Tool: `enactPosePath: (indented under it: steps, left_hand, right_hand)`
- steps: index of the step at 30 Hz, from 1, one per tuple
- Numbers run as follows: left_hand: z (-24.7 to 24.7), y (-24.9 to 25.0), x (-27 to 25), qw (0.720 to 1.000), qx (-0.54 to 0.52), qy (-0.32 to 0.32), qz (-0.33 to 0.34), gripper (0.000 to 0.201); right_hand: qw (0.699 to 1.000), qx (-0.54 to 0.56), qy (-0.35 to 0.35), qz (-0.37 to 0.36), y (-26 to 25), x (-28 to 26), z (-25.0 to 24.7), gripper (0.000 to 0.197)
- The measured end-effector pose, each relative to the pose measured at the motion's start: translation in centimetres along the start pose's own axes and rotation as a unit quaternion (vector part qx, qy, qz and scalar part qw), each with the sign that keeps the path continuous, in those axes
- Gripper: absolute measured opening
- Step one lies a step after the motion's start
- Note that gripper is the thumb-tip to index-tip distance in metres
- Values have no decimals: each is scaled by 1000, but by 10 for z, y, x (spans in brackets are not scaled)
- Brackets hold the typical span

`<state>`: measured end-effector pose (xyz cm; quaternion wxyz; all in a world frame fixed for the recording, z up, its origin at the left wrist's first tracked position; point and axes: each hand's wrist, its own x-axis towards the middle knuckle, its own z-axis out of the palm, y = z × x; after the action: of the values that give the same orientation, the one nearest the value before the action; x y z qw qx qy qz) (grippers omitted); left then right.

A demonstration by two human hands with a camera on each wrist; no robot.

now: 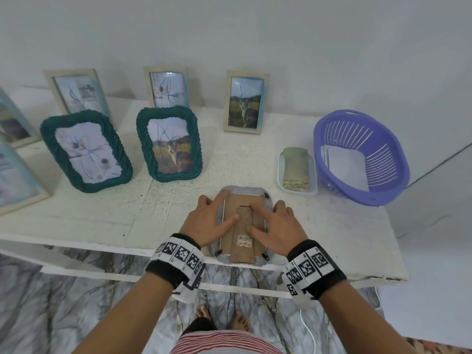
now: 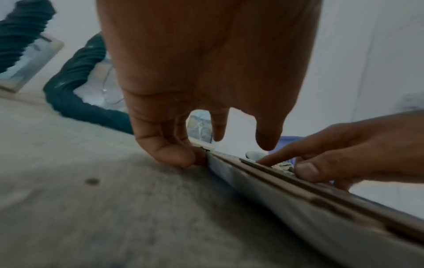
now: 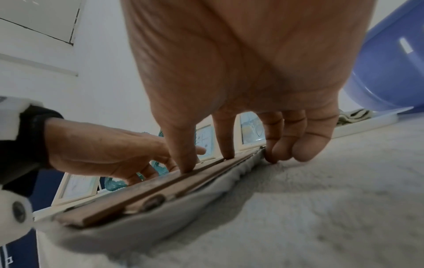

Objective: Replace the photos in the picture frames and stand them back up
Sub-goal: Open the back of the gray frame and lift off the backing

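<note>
A picture frame [image 1: 244, 203] with a pale woven rim lies face down at the front edge of the white table [image 1: 102, 213], its brown cardboard back and folded stand facing up. My left hand [image 1: 207, 221] rests on its left side, thumb on the stand, fingers at the top-left corner. In the left wrist view the left hand [image 2: 206, 72] touches the frame [image 2: 286, 195] at its edge. My right hand [image 1: 278, 226] presses thumb and index finger on the back board. In the right wrist view the right hand [image 3: 252, 72] has its other fingers curled against the frame [image 3: 160, 183] rim.
Two green woven frames [image 1: 86, 149] [image 1: 169, 143] stand behind, with cream frames [image 1: 246, 102] along the wall and more at the far left [image 1: 15, 175]. At the right sit a folded cloth in a white tray [image 1: 297, 171] and a purple basket [image 1: 362, 157] holding white sheets.
</note>
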<state>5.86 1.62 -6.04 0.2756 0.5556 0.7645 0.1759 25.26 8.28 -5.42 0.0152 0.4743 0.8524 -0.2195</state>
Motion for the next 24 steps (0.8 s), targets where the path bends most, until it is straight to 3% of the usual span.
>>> enactPosePath:
  steps: [6,14,19,22,24]
  left_hand:
    - [-3,9,8,994,109,-22,10,73]
    - [-3,5,3,995,95,-4,36,74]
    - [-1,-5,-3,995,90,-3,35,87]
    - [4,-15,-9,994,103,-4,44,111]
    - [10,-20,-13,995,90,-10,51,120]
  right_hand:
    - [999,-40,2,5,-1,1,-1,63]
    - [999,-50,12,9,-2,0,1,65]
    - [997,-76,26,15,-2,-6,1,64]
    - [992,-36,110,-48,0,-18,3,49]
    - [985,17,120,-123,5,-30,5,33]
